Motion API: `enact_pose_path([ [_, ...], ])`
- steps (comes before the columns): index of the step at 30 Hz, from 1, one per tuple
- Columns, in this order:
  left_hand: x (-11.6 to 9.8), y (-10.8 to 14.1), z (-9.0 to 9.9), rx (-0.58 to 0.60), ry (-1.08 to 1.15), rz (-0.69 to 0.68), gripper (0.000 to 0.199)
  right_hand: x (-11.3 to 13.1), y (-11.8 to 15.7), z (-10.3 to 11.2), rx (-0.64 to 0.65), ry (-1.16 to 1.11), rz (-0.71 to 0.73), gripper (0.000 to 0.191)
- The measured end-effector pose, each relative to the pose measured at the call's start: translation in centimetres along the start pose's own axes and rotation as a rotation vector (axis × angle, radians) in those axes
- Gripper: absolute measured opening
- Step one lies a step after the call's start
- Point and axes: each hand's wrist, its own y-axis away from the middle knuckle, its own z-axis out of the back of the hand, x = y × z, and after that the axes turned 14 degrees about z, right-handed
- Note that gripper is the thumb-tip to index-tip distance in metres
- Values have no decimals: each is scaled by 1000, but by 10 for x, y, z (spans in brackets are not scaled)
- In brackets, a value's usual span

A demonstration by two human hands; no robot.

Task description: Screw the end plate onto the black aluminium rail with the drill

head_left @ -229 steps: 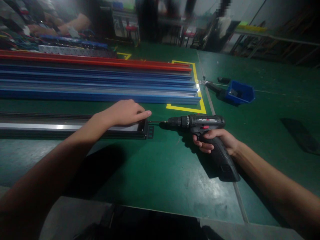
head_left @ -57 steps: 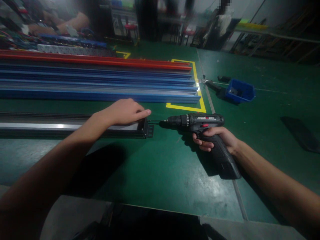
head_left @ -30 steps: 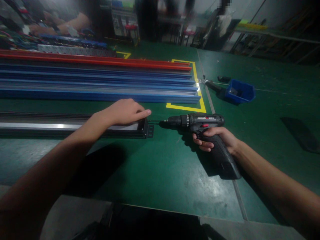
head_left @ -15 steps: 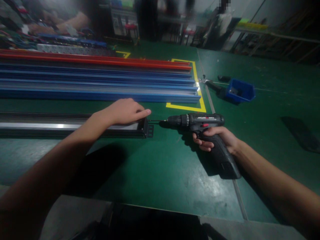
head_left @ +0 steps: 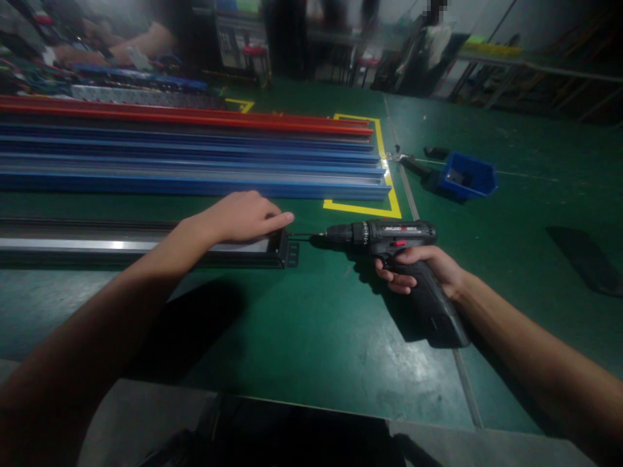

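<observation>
My right hand (head_left: 423,269) is wrapped round the grip of a black cordless drill (head_left: 402,235), which points left. Its long thin bit (head_left: 306,234) reaches the end cap (head_left: 281,250) of a long black profile (head_left: 233,259) with a pale inner face. My left hand (head_left: 243,217) grips that profile near its right end, thumb lying along the top by the cap and the other fingers hidden over the far side. A small slotted black bracket (head_left: 293,255) sticks out from the cap.
Behind the profile lie several blue rails (head_left: 292,188) and a red rail (head_left: 292,123), their ends inside yellow tape (head_left: 363,211). A blue bin (head_left: 468,176) stands at right. At the back left, a person's arms (head_left: 146,45) are over wires and parts.
</observation>
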Motion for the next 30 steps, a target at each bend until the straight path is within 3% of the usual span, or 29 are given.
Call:
enact_pose_path([
  [7,0,1,1,5,-17,3,73,2,0,-4,-57,34,-24,24],
  [30,-1,0,1,15,-17,7,74,1,-1,-4,-57,41,-25,24],
])
